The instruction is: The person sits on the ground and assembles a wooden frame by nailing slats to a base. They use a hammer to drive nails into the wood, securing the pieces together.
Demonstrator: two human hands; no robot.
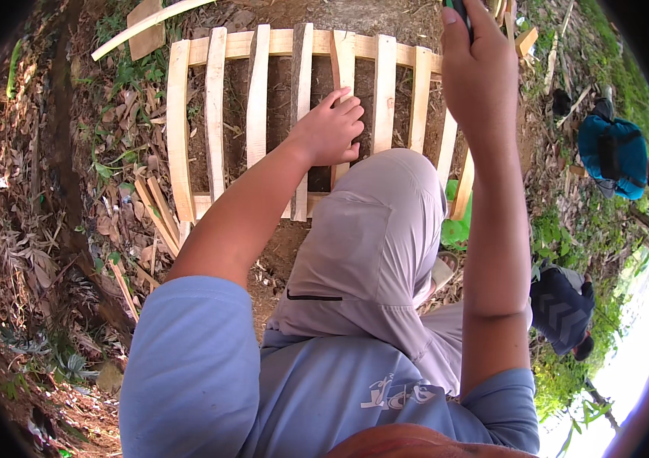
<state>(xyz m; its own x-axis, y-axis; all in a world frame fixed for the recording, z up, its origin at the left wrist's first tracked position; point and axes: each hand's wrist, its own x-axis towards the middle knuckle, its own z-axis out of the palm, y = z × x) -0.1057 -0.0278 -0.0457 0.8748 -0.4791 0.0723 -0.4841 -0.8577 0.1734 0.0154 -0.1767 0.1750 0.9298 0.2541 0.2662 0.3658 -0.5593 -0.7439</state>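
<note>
A frame of pale wooden slats [384,99] lies on the ground before me, the slats crossing two long rails [240,46]. My left hand [330,131] rests on one slat near the middle [343,55], its fingers curled over the wood. That slat has a dark, rough edge. My right hand [481,69] is raised high on the right, closed around a dark handle with a bit of green [459,11]. The rest of that tool is out of the picture, so its kind does not show. My bent knee [393,191] covers part of the near rail.
Loose wood strips [158,214] lie left of the frame. A flat board [146,30] and a long pale strip [152,27] are at the far left. Green plastic [458,217] shows beside my knee. Two people [614,153] are off to the right, among plants and leaf litter.
</note>
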